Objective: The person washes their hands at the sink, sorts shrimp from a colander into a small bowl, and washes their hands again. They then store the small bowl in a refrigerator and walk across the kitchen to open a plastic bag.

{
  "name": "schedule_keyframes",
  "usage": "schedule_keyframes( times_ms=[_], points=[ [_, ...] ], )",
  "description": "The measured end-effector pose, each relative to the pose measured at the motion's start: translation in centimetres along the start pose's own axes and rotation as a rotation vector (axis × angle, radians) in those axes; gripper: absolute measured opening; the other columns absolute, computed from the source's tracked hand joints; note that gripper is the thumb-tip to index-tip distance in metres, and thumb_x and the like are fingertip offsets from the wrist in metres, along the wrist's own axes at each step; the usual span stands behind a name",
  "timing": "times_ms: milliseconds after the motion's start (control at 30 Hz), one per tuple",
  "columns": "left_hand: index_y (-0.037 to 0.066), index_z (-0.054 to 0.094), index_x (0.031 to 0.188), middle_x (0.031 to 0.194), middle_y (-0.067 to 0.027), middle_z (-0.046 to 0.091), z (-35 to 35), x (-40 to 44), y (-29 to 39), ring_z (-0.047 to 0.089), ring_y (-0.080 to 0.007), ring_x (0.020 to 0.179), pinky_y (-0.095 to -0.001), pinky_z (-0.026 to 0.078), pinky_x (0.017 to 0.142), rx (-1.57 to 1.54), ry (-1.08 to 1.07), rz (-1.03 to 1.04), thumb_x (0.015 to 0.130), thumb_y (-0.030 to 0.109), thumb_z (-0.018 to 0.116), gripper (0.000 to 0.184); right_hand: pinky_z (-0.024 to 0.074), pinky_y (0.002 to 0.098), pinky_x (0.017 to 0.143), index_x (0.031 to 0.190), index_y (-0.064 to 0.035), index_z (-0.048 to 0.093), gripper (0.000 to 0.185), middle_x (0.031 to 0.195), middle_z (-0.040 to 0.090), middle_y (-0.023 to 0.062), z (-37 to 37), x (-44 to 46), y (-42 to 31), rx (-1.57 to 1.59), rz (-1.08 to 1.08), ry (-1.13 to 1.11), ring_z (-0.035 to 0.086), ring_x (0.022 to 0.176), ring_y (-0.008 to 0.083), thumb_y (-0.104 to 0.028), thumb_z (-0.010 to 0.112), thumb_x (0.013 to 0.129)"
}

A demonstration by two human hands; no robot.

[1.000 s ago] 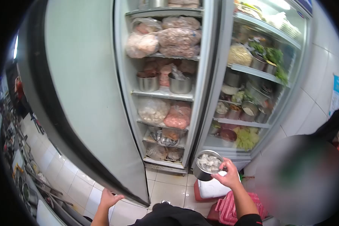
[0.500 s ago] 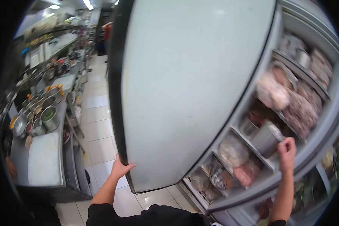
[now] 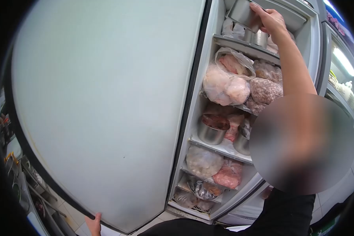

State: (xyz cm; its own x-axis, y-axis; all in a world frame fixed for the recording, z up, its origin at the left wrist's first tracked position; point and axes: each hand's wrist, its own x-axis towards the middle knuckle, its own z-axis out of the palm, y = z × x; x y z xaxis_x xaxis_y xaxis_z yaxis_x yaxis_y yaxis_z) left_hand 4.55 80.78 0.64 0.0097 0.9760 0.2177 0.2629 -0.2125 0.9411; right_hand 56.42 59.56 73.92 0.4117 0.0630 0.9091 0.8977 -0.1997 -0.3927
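My right hand [image 3: 268, 17], high at the top right, grips the rim of a steel pot [image 3: 244, 15]. That pot is tilted in front of the top shelf, over another steel container [image 3: 257, 38] standing there; its contents are out of sight. At the bottom left, my left hand [image 3: 93, 223] holds the lower edge of the open fridge door [image 3: 106, 110]. Bags of pale meat [image 3: 224, 84] and minced meat [image 3: 266, 89] fill the shelf below. Further down stands a steel pot of dark red contents [image 3: 212, 129].
Lower shelves hold a bag of whitish pieces [image 3: 203, 161] and a bag of pink meat [image 3: 229, 174]. A second, glass-doored fridge [image 3: 342, 74] is at the right. Pots and a counter edge show at the far left. A blurred round patch covers the lower right.
The steel pot in my right hand has gone from low beside the fridge up to the top shelf. My left hand stays on the door edge. The view has swung left, then back right.
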Motion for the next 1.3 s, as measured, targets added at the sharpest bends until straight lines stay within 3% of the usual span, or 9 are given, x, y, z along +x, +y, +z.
schedule_keyframes(
  times_ms=[33, 67, 233, 400, 667, 900, 1033, 1133, 1300],
  points=[
    [-0.004, 0.048, 0.129, 0.119, -0.0152, 0.059, 0.1, 0.0, -0.6, 0.056, -0.0282, 0.107, -0.0382, 0.043, 0.096, 0.019, 0.014, 0.027, 0.078, 0.03, 0.073, 0.067, 0.0475, 0.0307, 0.054, 0.079, 0.0008, 0.068, 0.045, 0.071, 0.066, 0.0091, 0.7, 0.7, -0.4, -0.013, -0.014, 0.034, 0.06, 0.06, 0.0145, -0.044, 0.074, 0.081],
    [-0.005, 0.048, 0.128, 0.116, -0.0134, 0.059, 0.4, -0.1, -1.7, 0.056, -0.0266, 0.104, -0.0372, 0.043, 0.093, -0.002, 0.054, 0.02, 0.079, 0.032, 0.073, 0.066, 0.0542, 0.0298, 0.075, 0.105, -0.0054, 0.066, 0.068, 0.101, 0.064, 0.0061, 1.4, 3.6, 2.1, -0.044, 0.009, -0.067, 0.062, 0.092, 0.0155, -0.064, 0.072, 0.072],
    [-0.006, 0.053, 0.124, 0.116, -0.0171, 0.061, -0.1, 0.5, -2.5, 0.057, -0.0264, 0.106, -0.0377, 0.044, 0.094, 0.042, -0.04, 0.0, 0.08, 0.031, 0.073, 0.061, 0.0546, 0.0319, 0.069, 0.111, -0.0033, 0.063, 0.075, 0.1, 0.067, 0.01, 5.3, 5.1, 4.3, -0.259, 0.048, -0.189, 0.065, 0.089, 0.019, -0.064, 0.075, 0.068],
    [-0.008, 0.061, 0.119, 0.122, -0.0221, 0.063, -0.4, -0.5, 0.3, 0.057, -0.0298, 0.116, -0.039, 0.043, 0.099, 0.071, -0.071, -0.23, 0.082, 0.044, 0.073, 0.065, 0.0526, 0.04, 0.09, 0.12, -0.0002, 0.052, 0.076, 0.123, 0.06, 0.021, 10.3, 5.0, 6.6, -0.333, -0.061, 0.077, 0.062, 0.11, 0.033, -0.054, 0.076, 0.073],
    [-0.009, 0.052, 0.129, 0.136, -0.024, 0.053, -0.5, -1.6, 4.3, 0.049, -0.0338, 0.125, -0.04, 0.036, 0.106, 0.154, -0.115, -0.252, 0.084, 0.048, 0.071, 0.075, 0.0507, 0.0436, 0.094, 0.118, 0.0032, 0.055, 0.05, 0.117, 0.063, 0.0267, 12.5, 7.2, 10.2, -0.534, -0.168, 0.061, 0.061, 0.111, 0.0381, -0.027, 0.071, 0.081],
    [-0.009, 0.053, 0.128, 0.134, -0.0244, 0.054, -0.7, -1.8, 4.3, 0.05, -0.0336, 0.124, -0.0399, 0.036, 0.106, 0.203, -0.117, -0.251, 0.084, 0.049, 0.07, 0.075, 0.049, 0.043, 0.096, 0.112, -0.0021, 0.066, 0.04, 0.118, 0.063, 0.0233, 12.2, 6.3, 10.5, -0.522, -0.123, -0.041, 0.06, 0.113, 0.037, -0.027, 0.07, 0.081],
    [-0.009, 0.054, 0.127, 0.133, -0.0244, 0.055, -0.7, -1.5, 3.6, 0.051, -0.0338, 0.123, -0.0399, 0.036, 0.106, 0.143, -0.151, -0.219, 0.084, 0.048, 0.069, 0.073, 0.0505, 0.0442, 0.087, 0.105, -0.0006, 0.066, 0.028, 0.106, 0.065, 0.0231, 11.7, 5.3, 11.8, -0.472, -0.355, 0.033, 0.062, 0.101, 0.0381, -0.021, 0.065, 0.085],
    [-0.009, 0.055, 0.126, 0.131, -0.0241, 0.056, -1.1, -1.1, 1.8, 0.052, -0.034, 0.122, -0.0399, 0.038, 0.105, 0.105, -0.197, -0.22, 0.084, 0.048, 0.069, 0.071, 0.0481, 0.0436, 0.072, 0.096, 0.0008, 0.063, 0.014, 0.087, 0.061, 0.0189, 10.8, -2.9, 11.7, -0.069, -0.686, 0.259, 0.06, 0.079, 0.0355, -0.011, 0.06, 0.088],
    [-0.007, 0.058, 0.124, 0.127, -0.0231, 0.06, -1.5, -1.2, 2.9, 0.054, -0.0313, 0.119, -0.0386, 0.04, 0.102, 0.204, -0.333, -0.273, 0.084, 0.048, 0.068, 0.069, 0.0425, 0.0421, 0.058, 0.073, -0.006, 0.049, 0.018, 0.07, 0.049, 0.0135, 7.4, -29.2, 16.9, 0.068, -0.673, -0.288, 0.05, 0.063, 0.0305, -0.001, 0.066, 0.077]
  ],
)
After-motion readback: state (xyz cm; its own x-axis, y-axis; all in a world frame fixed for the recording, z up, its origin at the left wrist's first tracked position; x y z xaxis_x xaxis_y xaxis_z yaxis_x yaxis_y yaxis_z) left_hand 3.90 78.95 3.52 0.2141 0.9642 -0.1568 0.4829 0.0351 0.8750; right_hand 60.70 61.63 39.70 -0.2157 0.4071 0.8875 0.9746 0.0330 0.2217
